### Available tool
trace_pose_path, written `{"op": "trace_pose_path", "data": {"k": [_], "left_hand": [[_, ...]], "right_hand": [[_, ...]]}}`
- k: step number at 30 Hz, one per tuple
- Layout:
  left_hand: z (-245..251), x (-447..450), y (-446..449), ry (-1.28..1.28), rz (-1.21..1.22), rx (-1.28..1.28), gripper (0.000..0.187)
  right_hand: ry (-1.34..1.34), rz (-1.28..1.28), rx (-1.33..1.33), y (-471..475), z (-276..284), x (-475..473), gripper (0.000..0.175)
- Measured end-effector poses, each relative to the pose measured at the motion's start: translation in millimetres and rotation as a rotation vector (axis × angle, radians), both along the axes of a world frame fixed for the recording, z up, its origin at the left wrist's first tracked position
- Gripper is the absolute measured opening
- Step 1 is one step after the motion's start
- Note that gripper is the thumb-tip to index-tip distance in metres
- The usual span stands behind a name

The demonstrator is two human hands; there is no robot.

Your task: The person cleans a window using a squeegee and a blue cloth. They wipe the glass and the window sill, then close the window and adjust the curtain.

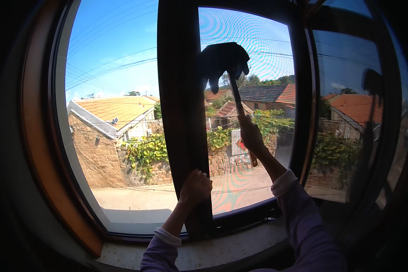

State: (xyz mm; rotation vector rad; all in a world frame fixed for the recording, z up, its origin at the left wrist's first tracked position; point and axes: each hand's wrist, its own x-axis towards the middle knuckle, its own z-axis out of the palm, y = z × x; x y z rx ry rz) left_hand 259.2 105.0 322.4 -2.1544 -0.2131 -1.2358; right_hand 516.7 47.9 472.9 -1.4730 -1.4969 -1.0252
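Note:
My right hand (251,134) is closed around the handle of a long-handled duster (236,93), raised in front of the screened window panel (268,190). The duster's dark, shaggy head (224,57) is at the upper left of that panel, overlapping the edge of the dark central window post (180,112); whether it touches the mesh I cannot tell. Lower down, my left hand (196,185) is curled against the same post, its fingers gripping or resting on it; the exact hold is in shadow.
A stone windowsill (224,253) runs below the frame. Wooden trim (54,153) borders the left side. At the right stands an angled glass sash (346,136) with reflections. Outside are tiled-roof houses (112,108), vines and a paved lane.

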Motion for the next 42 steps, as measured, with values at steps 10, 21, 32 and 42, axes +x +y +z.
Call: {"op": "trace_pose_path", "data": {"k": [10, 21, 32, 42], "left_hand": [[2, 2, 2, -0.004, -0.098, 0.034, 0.022], [1, -2, 0, 0.015, -0.015, 0.041, 0.014], [2, -5, -7, 0.069, 0.035, -0.019, 0.015], [7, -6, -10, 0.031, 0.028, 0.035, 0.014]], "right_hand": [[0.289, 0.222, 0.076, 57, 161, 9, 0.023], [0.407, 0.394, -0.099, 22, 40, -12, 0.021], [0.188, 0.366, 0.083, 42, 55, -14, 0.033], [0.32, 0.503, 0.226, 17, 195, -50, 0.041]]}}
